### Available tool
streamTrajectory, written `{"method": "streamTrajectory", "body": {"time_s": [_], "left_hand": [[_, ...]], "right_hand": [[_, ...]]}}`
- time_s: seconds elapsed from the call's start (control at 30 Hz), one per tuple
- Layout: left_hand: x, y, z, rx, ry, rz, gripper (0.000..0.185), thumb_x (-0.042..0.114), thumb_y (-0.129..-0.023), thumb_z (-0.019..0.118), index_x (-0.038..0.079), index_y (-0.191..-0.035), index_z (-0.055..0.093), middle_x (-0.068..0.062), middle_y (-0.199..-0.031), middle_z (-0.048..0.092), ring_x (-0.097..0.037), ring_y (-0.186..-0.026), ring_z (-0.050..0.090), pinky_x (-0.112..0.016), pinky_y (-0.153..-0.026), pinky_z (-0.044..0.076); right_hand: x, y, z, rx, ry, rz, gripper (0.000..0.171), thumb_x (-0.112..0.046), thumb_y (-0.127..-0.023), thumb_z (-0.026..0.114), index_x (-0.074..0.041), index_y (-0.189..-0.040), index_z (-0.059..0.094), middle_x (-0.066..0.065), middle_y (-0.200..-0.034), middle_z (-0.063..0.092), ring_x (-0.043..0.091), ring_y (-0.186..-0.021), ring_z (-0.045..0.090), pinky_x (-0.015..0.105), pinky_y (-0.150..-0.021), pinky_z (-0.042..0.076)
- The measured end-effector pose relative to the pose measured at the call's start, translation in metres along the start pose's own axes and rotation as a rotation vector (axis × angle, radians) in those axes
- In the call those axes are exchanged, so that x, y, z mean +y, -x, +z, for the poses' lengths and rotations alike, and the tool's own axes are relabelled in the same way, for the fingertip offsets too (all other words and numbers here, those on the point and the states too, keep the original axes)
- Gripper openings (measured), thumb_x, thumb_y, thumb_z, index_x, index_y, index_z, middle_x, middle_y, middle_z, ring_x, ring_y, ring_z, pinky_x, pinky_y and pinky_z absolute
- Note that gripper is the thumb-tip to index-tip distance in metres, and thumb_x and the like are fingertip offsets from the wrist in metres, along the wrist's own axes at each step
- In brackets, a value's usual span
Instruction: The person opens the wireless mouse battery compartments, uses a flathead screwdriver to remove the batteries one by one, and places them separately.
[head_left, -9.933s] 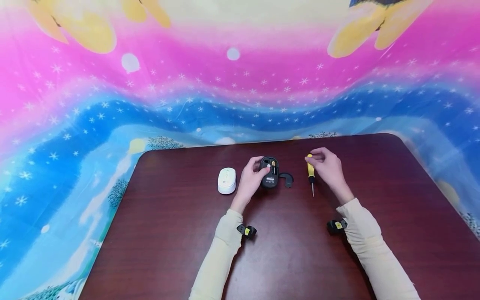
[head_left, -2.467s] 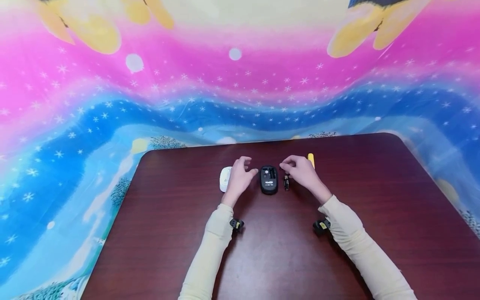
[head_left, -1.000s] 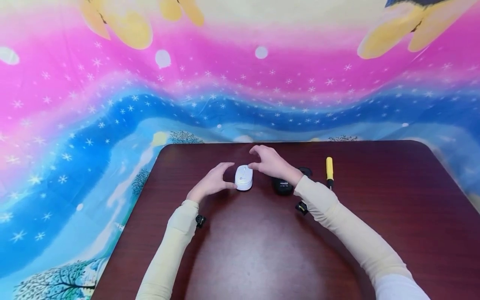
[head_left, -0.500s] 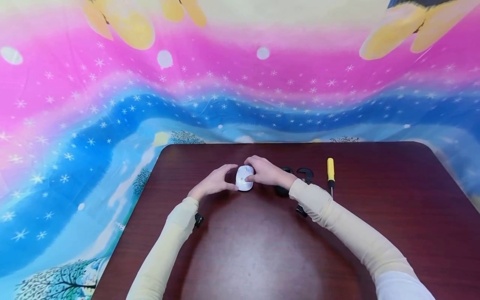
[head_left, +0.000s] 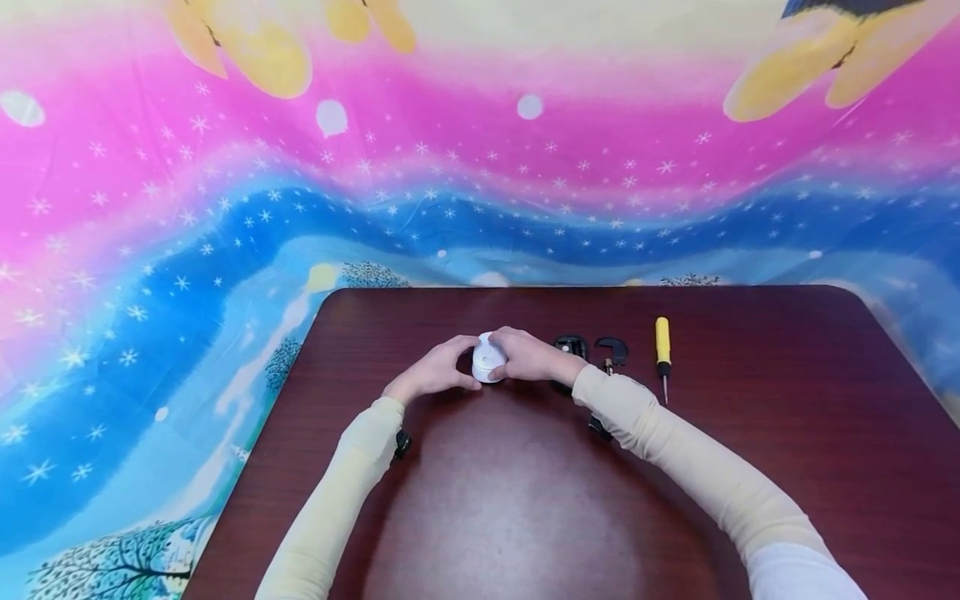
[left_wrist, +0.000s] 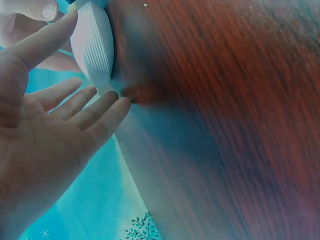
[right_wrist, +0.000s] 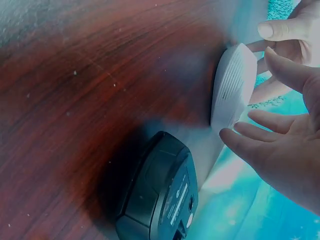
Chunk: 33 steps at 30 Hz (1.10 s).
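A white computer mouse [head_left: 487, 363] stands on the table, right side up, between both hands. My left hand [head_left: 439, 367] is at its left side; in the left wrist view the thumb overlaps the mouse [left_wrist: 95, 47] and the other fingers extend loosely by its end. From the other side comes my right hand [head_left: 529, 357]. In the right wrist view its thumb [right_wrist: 282, 67] is close to the white mouse [right_wrist: 235, 85], the fingers spread and relaxed. Whether the fingertips touch the mouse is hard to tell. Neither hand is curled around it.
A black mouse [right_wrist: 167, 187] lies underside up by my right wrist, partly covered by it in the head view. Beside it are its black cover [head_left: 615, 348] and a battery [head_left: 608, 365], partly hidden by the sleeve. Farther right lies a yellow-handled screwdriver [head_left: 663, 346].
Earlier the hands were at the black mouse, whose battery came out and now lies beside it. Both hands then moved left to the white mouse and have closed in on its sides.
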<state>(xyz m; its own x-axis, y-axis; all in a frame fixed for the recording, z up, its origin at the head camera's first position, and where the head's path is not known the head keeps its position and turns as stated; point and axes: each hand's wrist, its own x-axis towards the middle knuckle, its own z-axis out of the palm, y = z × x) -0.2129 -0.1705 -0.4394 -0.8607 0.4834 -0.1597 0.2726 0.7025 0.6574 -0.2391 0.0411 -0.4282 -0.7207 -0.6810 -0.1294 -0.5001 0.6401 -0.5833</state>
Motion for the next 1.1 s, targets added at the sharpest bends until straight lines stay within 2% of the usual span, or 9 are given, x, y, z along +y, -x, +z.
{"method": "streamTrajectory", "body": {"time_s": [0.2, 0.3, 0.47, 0.67, 0.9, 1.1], "left_hand": [[0.004, -0.002, 0.002, 0.000, -0.036, -0.013, 0.080, 0.014, -0.087, 0.085, -0.004, -0.152, 0.044, -0.020, -0.156, 0.045, -0.031, -0.145, 0.041, -0.045, -0.118, 0.034], [0.006, -0.005, 0.003, -0.009, -0.051, -0.018, 0.081, 0.014, -0.088, 0.084, -0.004, -0.154, 0.042, -0.020, -0.157, 0.043, -0.031, -0.146, 0.039, -0.044, -0.119, 0.034], [0.006, -0.009, 0.005, -0.014, -0.072, -0.013, 0.082, 0.013, -0.087, 0.084, -0.005, -0.154, 0.041, -0.020, -0.158, 0.042, -0.031, -0.146, 0.040, -0.044, -0.118, 0.034], [0.008, -0.011, 0.007, -0.011, -0.104, -0.014, 0.081, 0.010, -0.087, 0.084, -0.004, -0.155, 0.040, -0.018, -0.161, 0.038, -0.031, -0.146, 0.040, -0.043, -0.118, 0.035], [0.010, -0.013, 0.009, -0.015, -0.139, -0.027, 0.083, 0.008, -0.087, 0.083, -0.004, -0.156, 0.038, -0.018, -0.162, 0.036, -0.031, -0.145, 0.041, -0.042, -0.117, 0.036], [0.011, -0.012, 0.011, -0.007, -0.168, -0.027, 0.083, 0.007, -0.086, 0.084, -0.004, -0.155, 0.039, -0.018, -0.161, 0.038, -0.031, -0.145, 0.041, -0.042, -0.117, 0.036]], "right_hand": [[-0.001, -0.001, 0.003, -0.004, 0.071, 0.016, 0.064, -0.020, -0.088, 0.083, 0.009, -0.138, 0.054, 0.025, -0.141, 0.053, 0.032, -0.116, 0.057, 0.040, -0.100, 0.048], [-0.001, 0.000, 0.004, -0.020, 0.104, 0.038, 0.070, -0.022, -0.089, 0.082, 0.011, -0.142, 0.050, 0.028, -0.145, 0.049, 0.035, -0.123, 0.055, 0.043, -0.103, 0.047], [-0.003, 0.002, 0.006, -0.058, 0.116, 0.069, 0.080, -0.024, -0.093, 0.079, 0.016, -0.149, 0.039, 0.035, -0.154, 0.037, 0.042, -0.140, 0.044, 0.048, -0.113, 0.041], [-0.005, 0.001, 0.008, -0.069, 0.134, 0.097, 0.083, -0.025, -0.094, 0.078, 0.017, -0.151, 0.034, 0.038, -0.158, 0.029, 0.046, -0.147, 0.033, 0.050, -0.118, 0.034], [-0.009, 0.001, 0.015, -0.037, 0.242, 0.081, 0.083, -0.023, -0.092, 0.080, 0.020, -0.146, 0.035, 0.042, -0.154, 0.032, 0.045, -0.146, 0.036, 0.048, -0.112, 0.043], [-0.014, 0.004, 0.023, 0.000, 0.337, 0.092, 0.080, -0.024, -0.092, 0.081, 0.018, -0.143, 0.037, 0.038, -0.148, 0.040, 0.043, -0.135, 0.047, 0.046, -0.101, 0.052]]}}
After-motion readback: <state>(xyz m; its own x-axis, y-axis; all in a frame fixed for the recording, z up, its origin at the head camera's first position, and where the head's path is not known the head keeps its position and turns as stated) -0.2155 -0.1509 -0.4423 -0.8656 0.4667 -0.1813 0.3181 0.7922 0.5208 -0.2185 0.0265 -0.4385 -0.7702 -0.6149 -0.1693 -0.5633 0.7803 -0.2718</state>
